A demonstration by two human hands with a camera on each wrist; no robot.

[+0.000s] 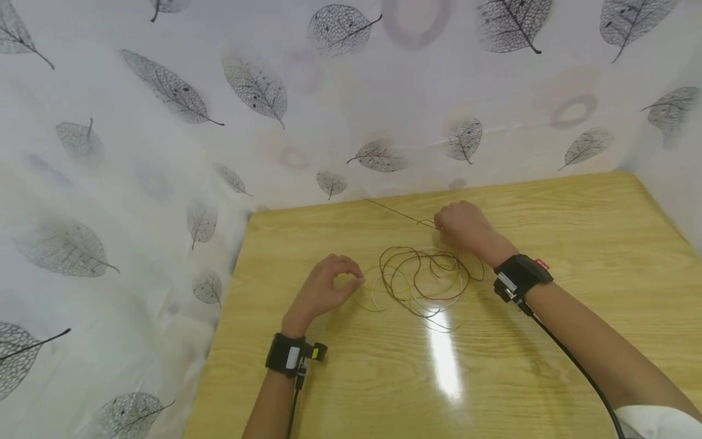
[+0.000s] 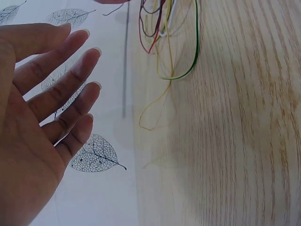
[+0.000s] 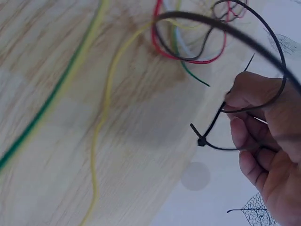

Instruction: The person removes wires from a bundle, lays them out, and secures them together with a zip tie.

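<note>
My right hand [image 1: 466, 228] pinches a thin black wire [image 1: 392, 210] near the table's back edge. In the right wrist view this black wire [image 3: 214, 122] bends into a small loop with a knot-like lump and a short stub, and the loop runs back into the fingers. Left of the wire pile, my left hand [image 1: 329, 283] hovers with thumb and index finger close together. Its fingers look relaxed in the left wrist view, with nothing visible in the hand [image 2: 51, 94]. A loose pile of thin coloured wires [image 1: 419, 249] lies between the hands.
The wires stand on a wood-grain table [image 1: 581, 244]. Behind it and at its left hangs a white leaf-patterned sheet [image 1: 307, 140]. Green and yellow wires [image 2: 193, 66] trail out of the pile. Each wrist wears a black strap [image 1: 285, 353] with a cable.
</note>
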